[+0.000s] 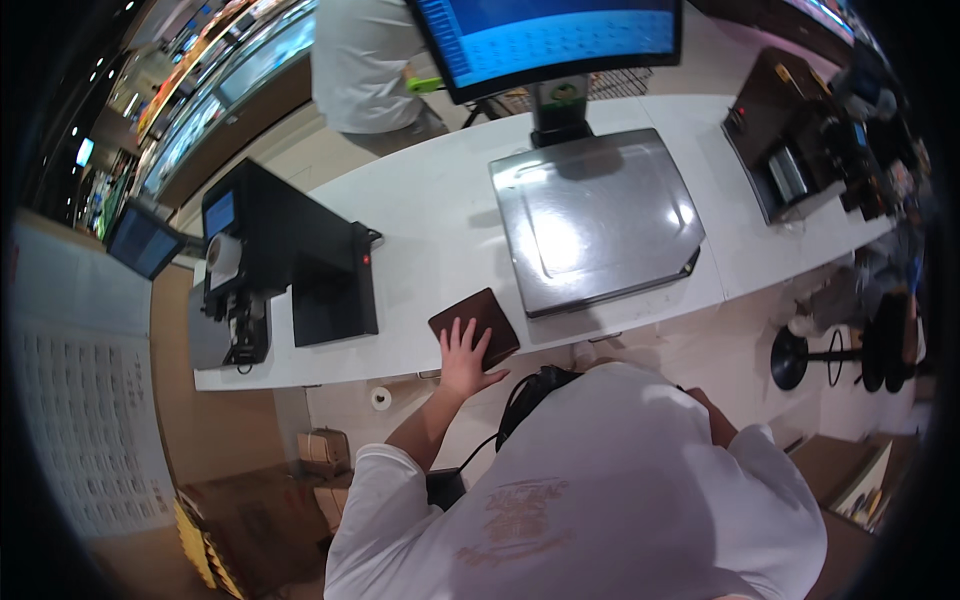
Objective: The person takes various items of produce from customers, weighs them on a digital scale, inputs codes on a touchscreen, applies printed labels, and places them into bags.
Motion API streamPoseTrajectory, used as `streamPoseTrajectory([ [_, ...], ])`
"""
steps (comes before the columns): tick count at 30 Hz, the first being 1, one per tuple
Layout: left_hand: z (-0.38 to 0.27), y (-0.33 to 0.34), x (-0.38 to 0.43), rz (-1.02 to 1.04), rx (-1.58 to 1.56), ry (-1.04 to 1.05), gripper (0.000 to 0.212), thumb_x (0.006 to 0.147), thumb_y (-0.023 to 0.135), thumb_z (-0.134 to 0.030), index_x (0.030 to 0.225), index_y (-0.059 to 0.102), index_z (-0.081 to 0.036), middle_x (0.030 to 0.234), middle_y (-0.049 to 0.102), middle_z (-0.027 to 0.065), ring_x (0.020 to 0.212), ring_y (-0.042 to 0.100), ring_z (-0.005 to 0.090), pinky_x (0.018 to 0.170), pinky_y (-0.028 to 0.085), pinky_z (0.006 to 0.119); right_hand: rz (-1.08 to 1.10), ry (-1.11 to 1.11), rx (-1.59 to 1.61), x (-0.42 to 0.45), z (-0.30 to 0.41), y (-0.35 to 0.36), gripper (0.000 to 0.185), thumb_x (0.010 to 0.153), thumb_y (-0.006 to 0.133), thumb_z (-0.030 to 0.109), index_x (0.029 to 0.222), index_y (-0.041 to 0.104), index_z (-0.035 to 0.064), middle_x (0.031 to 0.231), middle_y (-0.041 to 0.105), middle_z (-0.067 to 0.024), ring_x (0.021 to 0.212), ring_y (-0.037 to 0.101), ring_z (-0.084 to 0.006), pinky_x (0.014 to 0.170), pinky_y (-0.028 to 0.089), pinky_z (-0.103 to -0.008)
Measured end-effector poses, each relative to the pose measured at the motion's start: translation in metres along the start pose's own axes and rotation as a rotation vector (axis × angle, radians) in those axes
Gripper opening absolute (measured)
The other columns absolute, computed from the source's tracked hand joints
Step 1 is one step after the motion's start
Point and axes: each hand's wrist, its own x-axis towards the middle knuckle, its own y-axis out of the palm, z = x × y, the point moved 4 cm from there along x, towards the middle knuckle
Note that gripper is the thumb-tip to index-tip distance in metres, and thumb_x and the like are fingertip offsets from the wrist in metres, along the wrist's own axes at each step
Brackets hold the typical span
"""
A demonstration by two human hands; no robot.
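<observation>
My left hand (465, 360) lies palm down, fingers spread, over the lower left of a flat dark brown square object (491, 319), possibly a leather case. That object is at the near edge of the white counter (420, 225). To its right stands a steel platform, apparently a weighing scale (600, 217), with a lit monitor (562, 37) on a post behind it. My right hand is not in view; only part of its forearm shows beside my white shirt.
A black label-printing machine with a dark plate (334, 300) and paper roll (223, 253) occupies the counter's left. A dark boxy machine (780, 135) is at the right. Beyond the counter stands a person in a white shirt (367, 67). Cartons (255, 525) and a round-based stool (790, 358) are on the floor.
</observation>
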Motion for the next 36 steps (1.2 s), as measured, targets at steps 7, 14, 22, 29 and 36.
streamPoseTrajectory([
  [7,0.009,0.028,0.036,-0.288,0.034,-0.302,0.065,0.087,0.059,-0.042,0.139,0.045,-0.005,0.144,0.039,0.0208,0.137,0.03,0.0385,0.111,0.021,0.059,-0.08,0.053,0.173,-0.061,0.034,-0.025,0.037,0.081,0.069,0.03,0.09,0.071,-0.0059,0.087,0.072,-0.0148,0.079,0.067,-0.0238,0.074,0.053,-0.0384],
  [14,0.017,0.019,0.043,-0.171,-0.094,-0.164,0.072,0.085,0.058,-0.047,0.143,0.042,-0.008,0.151,0.032,0.0188,0.141,0.026,0.0356,0.113,0.021,0.055,-0.192,0.063,0.132,-0.145,0.051,-0.042,0.034,0.083,0.066,0.025,0.093,0.069,-0.0069,0.082,0.07,-0.0148,0.072,0.066,-0.0228,0.069,0.053,-0.0356],
  [22,0.022,0.009,0.072,-0.177,-0.133,-0.085,0.071,0.083,0.059,-0.045,0.142,0.043,-0.009,0.148,0.038,0.0163,0.141,0.028,0.0321,0.115,0.018,0.052,-0.315,0.171,0.14,-0.203,0.028,-0.037,0.033,0.081,0.063,0.025,0.091,0.07,-0.0047,0.073,0.067,-0.0114,0.064,0.061,-0.0199,0.064,0.051,-0.034],
  [29,0.024,0.009,0.092,-0.299,-0.137,-0.058,0.067,0.081,0.062,-0.037,0.136,0.049,-0.002,0.144,0.042,0.0213,0.137,0.033,0.0385,0.112,0.024,0.055,-0.401,0.27,0.498,-0.214,-0.007,-0.019,0.027,0.086,0.062,0.023,0.091,0.071,-0.0025,0.075,0.069,-0.0118,0.061,0.063,-0.0209,0.058,0.052,-0.0338],
  [36,0.024,0.016,0.088,-0.377,-0.155,0.01,0.066,0.079,0.063,-0.035,0.133,0.05,0.0,0.142,0.043,0.0221,0.135,0.035,0.0398,0.11,0.026,0.055,-0.49,0.313,0.344,-0.245,-0.04,0.024,0.043,0.076,0.068,0.034,0.096,0.072,-0.0034,0.091,0.072,-0.0179,0.083,0.068,-0.0266,0.079,0.052,-0.0359],
])
